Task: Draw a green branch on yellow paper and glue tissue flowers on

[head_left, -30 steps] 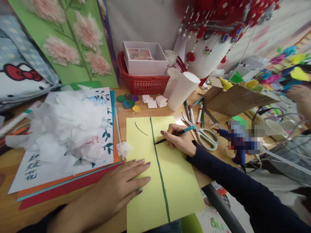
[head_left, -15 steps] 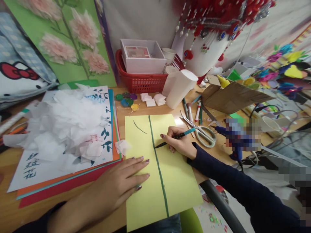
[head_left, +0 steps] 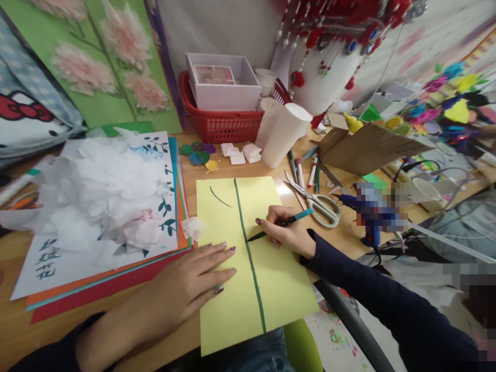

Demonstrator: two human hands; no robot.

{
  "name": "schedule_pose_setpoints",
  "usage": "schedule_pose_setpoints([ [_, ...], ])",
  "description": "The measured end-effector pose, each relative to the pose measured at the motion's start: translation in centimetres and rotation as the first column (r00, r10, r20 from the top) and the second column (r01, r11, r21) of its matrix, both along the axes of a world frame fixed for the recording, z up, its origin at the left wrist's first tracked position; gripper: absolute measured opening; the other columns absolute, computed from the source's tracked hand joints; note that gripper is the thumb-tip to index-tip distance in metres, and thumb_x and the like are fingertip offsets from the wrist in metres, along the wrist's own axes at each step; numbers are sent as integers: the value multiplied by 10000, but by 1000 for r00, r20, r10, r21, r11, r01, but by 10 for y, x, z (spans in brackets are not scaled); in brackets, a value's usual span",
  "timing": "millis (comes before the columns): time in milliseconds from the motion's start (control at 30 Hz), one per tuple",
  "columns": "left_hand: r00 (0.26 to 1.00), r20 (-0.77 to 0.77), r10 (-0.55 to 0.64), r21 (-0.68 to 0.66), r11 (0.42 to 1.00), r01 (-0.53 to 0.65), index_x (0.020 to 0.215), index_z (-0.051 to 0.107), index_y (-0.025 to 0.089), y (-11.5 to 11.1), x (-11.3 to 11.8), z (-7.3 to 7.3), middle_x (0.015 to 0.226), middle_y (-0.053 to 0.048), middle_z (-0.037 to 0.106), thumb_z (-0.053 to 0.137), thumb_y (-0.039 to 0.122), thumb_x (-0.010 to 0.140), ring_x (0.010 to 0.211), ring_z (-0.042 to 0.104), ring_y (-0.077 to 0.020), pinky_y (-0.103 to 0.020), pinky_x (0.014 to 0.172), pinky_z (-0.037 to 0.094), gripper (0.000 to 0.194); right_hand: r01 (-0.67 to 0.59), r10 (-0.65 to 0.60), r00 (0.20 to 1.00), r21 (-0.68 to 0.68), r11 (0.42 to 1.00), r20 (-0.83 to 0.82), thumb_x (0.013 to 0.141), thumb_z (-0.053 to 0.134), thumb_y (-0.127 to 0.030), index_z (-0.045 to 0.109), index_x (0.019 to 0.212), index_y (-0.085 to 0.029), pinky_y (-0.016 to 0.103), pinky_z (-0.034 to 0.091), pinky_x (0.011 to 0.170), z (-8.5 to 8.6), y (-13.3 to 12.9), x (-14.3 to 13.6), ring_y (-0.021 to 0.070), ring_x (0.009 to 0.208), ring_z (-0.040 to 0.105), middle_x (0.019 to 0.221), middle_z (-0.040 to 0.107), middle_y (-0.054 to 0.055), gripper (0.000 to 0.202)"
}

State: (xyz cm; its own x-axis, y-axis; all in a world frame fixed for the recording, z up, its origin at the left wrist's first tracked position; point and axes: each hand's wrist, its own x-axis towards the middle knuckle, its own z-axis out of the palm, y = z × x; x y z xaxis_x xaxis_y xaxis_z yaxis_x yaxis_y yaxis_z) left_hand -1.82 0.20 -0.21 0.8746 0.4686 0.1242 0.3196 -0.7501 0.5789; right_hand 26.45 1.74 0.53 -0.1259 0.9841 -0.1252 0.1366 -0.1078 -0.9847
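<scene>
Yellow paper point(head_left: 225, 320) lies in front of me on the desk, with a long dark green line point(head_left: 253, 279) down its middle and a short curved stroke point(head_left: 220, 198) at the upper left. My left hand point(head_left: 194, 279) rests flat, fingers spread, over the paper's left edge and holds nothing. My right hand point(head_left: 287, 232) is closed round a black pen with a teal end point(head_left: 304, 215), its tip at the long line. White and pink tissue pieces point(head_left: 96, 191) are heaped on a stack of coloured sheets point(head_left: 70, 299) to the left.
Scissors point(head_left: 325, 209), markers point(head_left: 313, 170) and a blue glue gun point(head_left: 372, 214) lie to the right. Behind the paper are paint pots point(head_left: 197, 158), white foam squares point(head_left: 236, 157), a paper roll point(head_left: 289, 134), a red basket point(head_left: 228, 126) and folded cardboard point(head_left: 368, 150).
The pen tip has moved slightly down along the long line with my right hand. The whole view has shifted a little. My left hand stays on the paper.
</scene>
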Motion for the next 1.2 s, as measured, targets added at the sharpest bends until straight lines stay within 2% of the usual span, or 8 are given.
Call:
schedule_pose_setpoints([
  [100, 1000, 0, -5, -2, 1000, 5, 1363, 594, 299, -1, 0, -3, 1549, 0, 456, 460, 209, 1049, 1432, 418, -210, -415, 1181, 379, 353, 4, -4, 1000, -4, 1000, 13, 816, 739, -435, 430, 582, -210, 166, 323, 314, 1, -5, -1, 70, 293, 428, 386, 507, -59, 448],
  [233, 1000, 0, -1, -8, 1000, 1, 1363, 591, 302, -1, -1, -5, 1553, 3, 450, 463, 189, 1043, 1443, 399, -202, -418, 1192, 362, 363, 67, -68, 997, 47, 997, 19, 853, 710, -457, 440, 608, -208, 173, 347, 344, -1, -6, -2, 72, 315, 448, 414, 534, -55, 441],
  [433, 1000, -9, -10, -3, 1000, 10, 1348, 605, 281, 0, 0, -2, 1555, -14, 447, 471, 189, 1036, 1442, 402, -217, -432, 1181, 379, 352, 120, -121, 993, 95, 988, -1, 863, 702, -477, 420, 627, -217, 174, 337, 347, -2, -2, -6, 67, 317, 431, 412, 526, -61, 450],
  [733, 1000, -9, 4, -21, 1000, -5, 1358, 593, 302, -2, -1, -4, 1561, 10, 437, 464, 195, 1042, 1448, 389, -207, -432, 1198, 349, 358, 65, -68, 997, 57, 996, 40, 834, 723, -475, 441, 595, -212, 183, 352, 330, 2, -4, -4, 76, 311, 441, 410, 528, -52, 454],
  [933, 1000, -18, -1, -34, 999, 0, 1348, 603, 298, 0, -1, -1, 1550, 6, 453, 468, 212, 1048, 1440, 404, -206, -440, 1200, 346, 340, 102, -105, 994, 108, 989, 22, 850, 714, -460, 443, 621, -215, 181, 363, 346, 1, -2, -5, 73, 322, 449, 420, 536, -56, 431],
  [1200, 1000, -8, 9, -31, 999, -9, 1346, 614, 302, -1, -1, -3, 1546, 1, 459, 461, 237, 1056, 1443, 399, -211, -433, 1203, 340, 334, 40, -42, 998, 43, 998, 44, 818, 721, -457, 425, 581, -218, 183, 331, 318, 4, -5, -4, 69, 296, 417, 395, 500, -63, 448],
])
